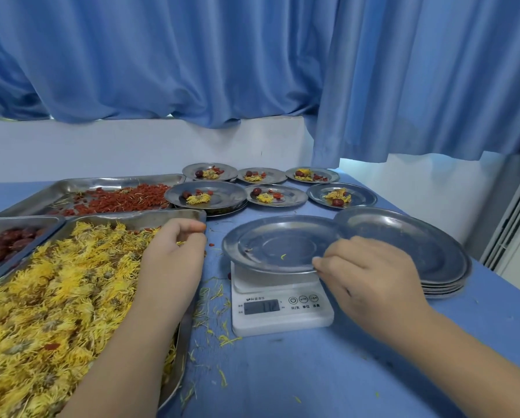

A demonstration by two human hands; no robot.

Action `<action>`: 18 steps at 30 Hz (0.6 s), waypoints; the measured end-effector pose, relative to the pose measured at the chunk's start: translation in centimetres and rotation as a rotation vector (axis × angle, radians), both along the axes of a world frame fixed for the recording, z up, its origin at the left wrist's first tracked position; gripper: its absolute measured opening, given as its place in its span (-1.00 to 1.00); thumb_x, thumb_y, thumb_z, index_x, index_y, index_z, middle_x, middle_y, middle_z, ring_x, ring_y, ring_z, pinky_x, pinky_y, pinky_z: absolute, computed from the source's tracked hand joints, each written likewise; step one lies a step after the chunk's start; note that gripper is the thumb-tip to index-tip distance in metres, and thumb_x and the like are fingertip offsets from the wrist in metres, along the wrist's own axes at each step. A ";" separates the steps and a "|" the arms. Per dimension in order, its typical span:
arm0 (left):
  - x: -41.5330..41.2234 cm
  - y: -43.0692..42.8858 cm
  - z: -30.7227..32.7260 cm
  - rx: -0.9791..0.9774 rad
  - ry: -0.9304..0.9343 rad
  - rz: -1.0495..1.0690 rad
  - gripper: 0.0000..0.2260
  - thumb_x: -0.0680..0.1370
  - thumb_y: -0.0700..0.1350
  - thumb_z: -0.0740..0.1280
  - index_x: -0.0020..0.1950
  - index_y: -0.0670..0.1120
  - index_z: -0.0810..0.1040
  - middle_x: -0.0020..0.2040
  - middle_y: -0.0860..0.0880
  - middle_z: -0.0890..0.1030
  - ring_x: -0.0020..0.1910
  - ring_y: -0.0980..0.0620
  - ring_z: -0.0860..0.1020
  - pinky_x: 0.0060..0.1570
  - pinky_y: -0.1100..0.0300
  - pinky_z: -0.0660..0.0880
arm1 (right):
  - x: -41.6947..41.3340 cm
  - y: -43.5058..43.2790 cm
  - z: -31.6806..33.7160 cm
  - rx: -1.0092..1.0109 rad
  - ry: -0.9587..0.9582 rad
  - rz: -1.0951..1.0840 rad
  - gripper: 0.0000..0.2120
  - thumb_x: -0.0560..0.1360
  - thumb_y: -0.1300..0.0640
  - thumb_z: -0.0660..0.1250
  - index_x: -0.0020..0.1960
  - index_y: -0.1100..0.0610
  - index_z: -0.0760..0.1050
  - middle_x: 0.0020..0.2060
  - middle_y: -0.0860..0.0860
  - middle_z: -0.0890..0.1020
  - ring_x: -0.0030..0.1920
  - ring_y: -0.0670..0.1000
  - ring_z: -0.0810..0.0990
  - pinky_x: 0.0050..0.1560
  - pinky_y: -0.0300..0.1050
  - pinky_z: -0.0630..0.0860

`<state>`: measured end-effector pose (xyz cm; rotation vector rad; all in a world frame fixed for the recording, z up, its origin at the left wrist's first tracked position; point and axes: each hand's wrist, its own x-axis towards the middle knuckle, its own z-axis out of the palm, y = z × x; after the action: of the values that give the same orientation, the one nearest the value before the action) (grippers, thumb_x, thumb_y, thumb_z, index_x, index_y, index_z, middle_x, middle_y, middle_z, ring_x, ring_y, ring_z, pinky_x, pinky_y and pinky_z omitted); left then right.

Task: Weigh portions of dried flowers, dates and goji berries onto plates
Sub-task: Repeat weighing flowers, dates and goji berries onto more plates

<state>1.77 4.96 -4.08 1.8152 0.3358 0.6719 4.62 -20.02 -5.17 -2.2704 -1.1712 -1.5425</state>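
Head view: starts a fresh portion, with right hand (370,276) pinching the empty plate (271,236) by its rim on the scale (283,315) mid-tabletop and left hand (171,251) curled over dried flowers (56,291) at the left edge, hold unclear; next needs a light pinch dropped onto plate.

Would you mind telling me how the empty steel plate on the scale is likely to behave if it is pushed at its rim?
The plate overhangs the small scale, so pressing its rim would probably tip it. Its smooth metal looks slippery, so it may slide. It looks thin, so it is likely light.
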 end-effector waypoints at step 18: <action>0.1 -0.2 0.0 0.044 0.016 -0.003 -0.86 0.55 -0.09 0.26 -0.06 0.14 0.56 -0.15 0.13 0.59 -0.34 0.15 0.50 -0.40 0.21 0.42 | -0.6 2.0 -1.4 -0.141 0.161 -0.050 -0.69 0.54 0.00 0.27 -0.32 0.07 0.61 -0.38 -0.02 0.57 -0.47 0.05 0.51 -0.48 -0.11 0.45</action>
<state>1.85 4.74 -4.13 1.8632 0.3315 0.6671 4.00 -18.00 -6.53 -2.4782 -1.2232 -1.3018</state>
